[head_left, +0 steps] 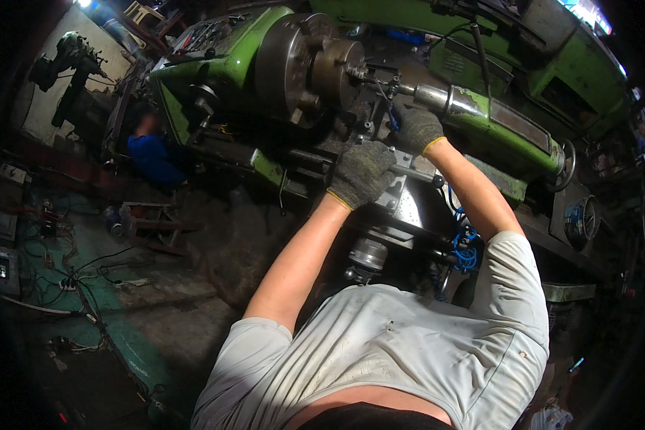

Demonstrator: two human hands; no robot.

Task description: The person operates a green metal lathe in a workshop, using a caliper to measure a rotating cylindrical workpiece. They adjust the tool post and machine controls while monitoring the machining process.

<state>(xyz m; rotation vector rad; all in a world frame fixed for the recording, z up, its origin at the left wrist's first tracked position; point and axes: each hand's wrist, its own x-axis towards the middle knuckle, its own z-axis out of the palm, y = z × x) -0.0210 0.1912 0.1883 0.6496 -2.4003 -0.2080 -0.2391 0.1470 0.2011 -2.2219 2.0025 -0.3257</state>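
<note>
Both hands wear dark grey knit gloves with yellow cuffs and work at a green metal lathe. My left hand is closed over the front of the carriage; what its fingers grip is hidden under the glove. Farther right and forward, my right hand curls beside the tool post, just below the tailstock quill. A thin blue piece shows at its fingers, too small to name. Beyond the hands, a round brown metal workpiece is clamped in the large chuck.
The tailstock handwheel stands to the right. Blue coiled hose hangs below the carriage. A person in blue is low at the left, near a drilling machine. Cables lie across the green floor.
</note>
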